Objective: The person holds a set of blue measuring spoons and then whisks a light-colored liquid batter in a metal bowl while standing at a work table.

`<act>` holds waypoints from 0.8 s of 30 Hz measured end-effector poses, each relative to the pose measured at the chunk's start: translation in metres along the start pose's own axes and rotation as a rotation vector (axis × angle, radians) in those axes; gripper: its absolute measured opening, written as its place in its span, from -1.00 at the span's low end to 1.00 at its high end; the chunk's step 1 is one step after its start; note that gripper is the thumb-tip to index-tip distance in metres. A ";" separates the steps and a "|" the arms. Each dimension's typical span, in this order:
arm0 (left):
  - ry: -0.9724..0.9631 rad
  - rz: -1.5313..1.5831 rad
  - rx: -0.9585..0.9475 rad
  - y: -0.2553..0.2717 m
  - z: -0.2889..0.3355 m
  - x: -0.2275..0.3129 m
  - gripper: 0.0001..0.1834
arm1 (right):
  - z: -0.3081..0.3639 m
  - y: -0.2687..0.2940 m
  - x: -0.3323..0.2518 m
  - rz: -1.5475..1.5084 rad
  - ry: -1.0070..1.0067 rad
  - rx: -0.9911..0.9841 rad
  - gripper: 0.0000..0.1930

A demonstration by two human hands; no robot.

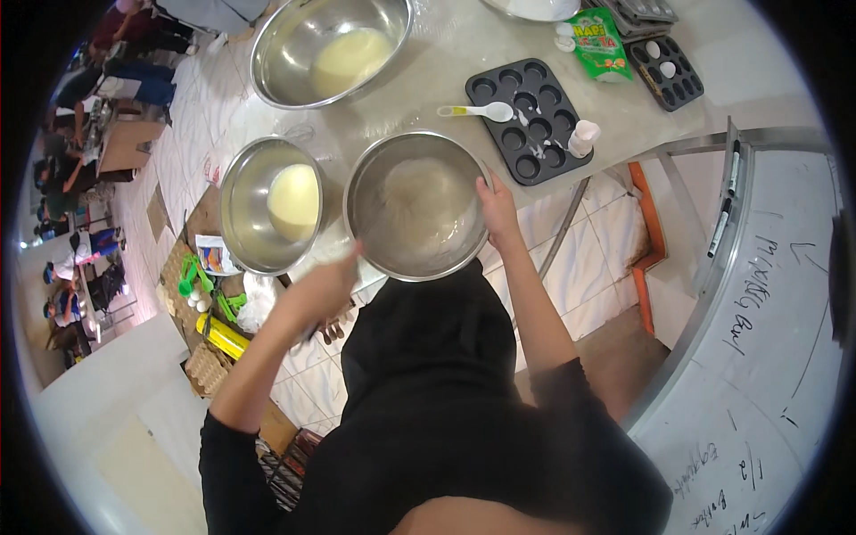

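Where the bowl sits: as the head view has it, the bowl (364, 214) is at the centre of the dial, its lower rim reaching past the near edge of the table (428, 76); whether its base rests there is hidden.
Right hand: the right hand (501, 216) is at 3 o'clock, pinching the rim between thumb and fingers.
Left hand: the left hand (325, 290) is between 7 and 8 o'clock, beside the rim and blurred; I cannot tell whether it is closed on anything.
Liquid: the liquid (437, 201) in the bowl looks thin, cloudy and smeared by blur.
Other bowls: the yellow-filled bowl (245, 209) stands at 9 o'clock, the large bowl (285, 53) at 11.
Tray: the tray (526, 116) lies at 2 o'clock, with the spoon (495, 111) overlapping its left edge.
Mixing: probably the step in hand, judging by the blur.
Further strokes: these would call for a firm right pinch and an even left wrist, lest the bowl slip or splash.
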State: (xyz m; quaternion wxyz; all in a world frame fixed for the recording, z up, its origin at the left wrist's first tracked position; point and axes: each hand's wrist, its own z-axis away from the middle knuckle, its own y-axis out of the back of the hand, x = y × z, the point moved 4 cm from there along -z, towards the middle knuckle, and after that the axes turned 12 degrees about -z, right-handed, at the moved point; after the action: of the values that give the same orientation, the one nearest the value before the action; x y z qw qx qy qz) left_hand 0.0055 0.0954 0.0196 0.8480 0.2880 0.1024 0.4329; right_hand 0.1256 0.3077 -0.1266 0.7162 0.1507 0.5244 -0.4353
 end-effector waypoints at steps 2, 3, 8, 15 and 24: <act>-0.305 -0.064 -0.201 -0.022 0.018 0.023 -0.43 | -0.007 0.002 0.005 0.058 -0.003 -0.022 -0.57; -0.213 0.115 -0.247 -0.004 0.017 0.042 -0.42 | -0.008 0.001 0.009 0.120 -0.015 -0.046 -0.57; -0.284 0.095 -0.148 -0.029 0.009 -0.016 -0.40 | -0.007 -0.003 0.005 0.061 0.037 -0.053 -0.58; -0.179 0.119 -0.145 -0.015 0.001 -0.009 -0.41 | -0.012 -0.006 0.013 0.027 0.035 -0.056 -0.58; -0.233 0.330 -0.247 -0.010 0.003 0.018 -0.42 | -0.014 -0.010 0.009 0.085 0.036 -0.013 -0.58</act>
State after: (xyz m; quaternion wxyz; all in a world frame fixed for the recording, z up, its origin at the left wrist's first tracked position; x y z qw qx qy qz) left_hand 0.0242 0.1041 0.0173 0.8007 0.2430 -0.0981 0.5388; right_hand 0.1098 0.3074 -0.1380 0.7255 0.1760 0.5329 -0.3983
